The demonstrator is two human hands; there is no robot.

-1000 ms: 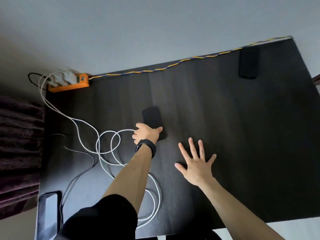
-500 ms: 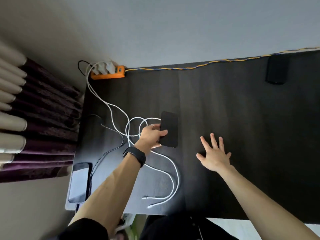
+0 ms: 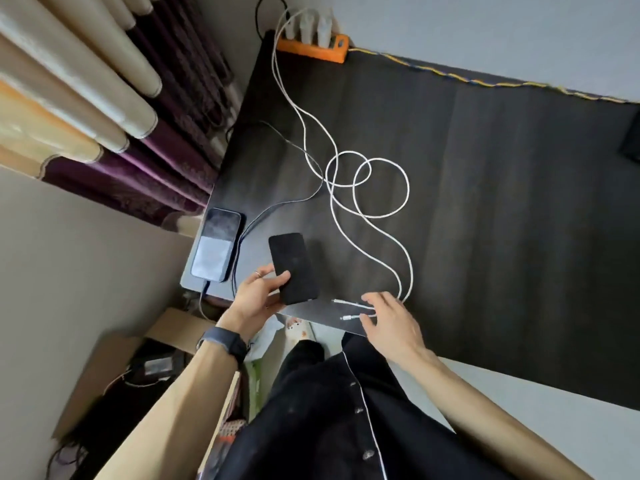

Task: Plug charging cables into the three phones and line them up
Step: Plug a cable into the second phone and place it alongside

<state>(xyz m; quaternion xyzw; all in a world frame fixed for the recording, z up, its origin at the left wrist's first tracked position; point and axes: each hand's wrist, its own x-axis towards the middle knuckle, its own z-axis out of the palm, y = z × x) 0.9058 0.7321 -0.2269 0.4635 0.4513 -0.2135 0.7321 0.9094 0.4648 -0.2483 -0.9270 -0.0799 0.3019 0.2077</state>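
Note:
My left hand grips a black phone by its near end, close to the dark table's front left corner. Beside it on the left lies a second phone, screen up, with a dark cable in its near end. Fingers spread, my right hand touches the two loose plug ends of the white cables at the front edge. Those cables loop back to chargers in an orange power strip. The edge of a third phone shows at far right.
A yellow-blue braided cord runs along the table's back edge by the wall. Purple and cream curtains hang to the left. A cardboard box with wires sits on the floor under the left corner.
My left hand brought the black phone from the table's middle to the front left corner beside the plugged phone. My right hand left the bare tabletop and reached the white cable ends.

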